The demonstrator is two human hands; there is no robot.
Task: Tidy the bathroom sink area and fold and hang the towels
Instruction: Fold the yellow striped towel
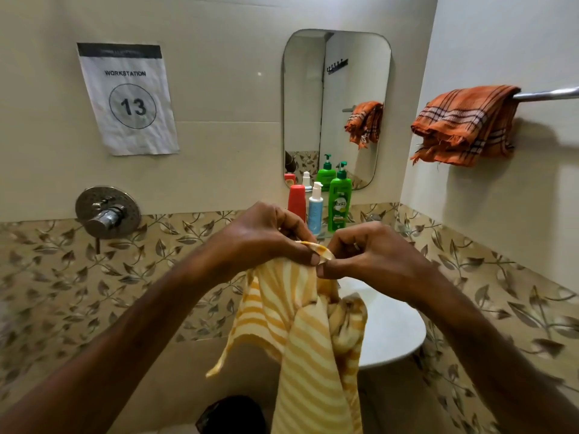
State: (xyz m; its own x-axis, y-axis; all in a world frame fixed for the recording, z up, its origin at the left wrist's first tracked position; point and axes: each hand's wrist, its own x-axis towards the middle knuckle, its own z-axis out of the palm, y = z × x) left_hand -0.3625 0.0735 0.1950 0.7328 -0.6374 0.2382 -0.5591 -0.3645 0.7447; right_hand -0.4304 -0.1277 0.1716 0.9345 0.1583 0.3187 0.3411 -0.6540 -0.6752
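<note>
Fingers (308,256) of both hands on yellow striped towel (310,333), sink (394,333) half-hidden behind.

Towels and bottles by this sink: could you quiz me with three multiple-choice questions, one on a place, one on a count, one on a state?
1. Where is the orange towel?
A. in the sink
B. on the rail
C. on the floor

2. How many bottles stand below the mirror, not counting reflections?
A. one
B. three
C. five

3. How is the yellow towel held?
A. pinched by both hands
B. one hand only
C. lying untouched

Answers: 1 B, it drapes over the rail. 2 B, red, white, green. 3 A, left hand and right hand pinch its top edge.
</note>
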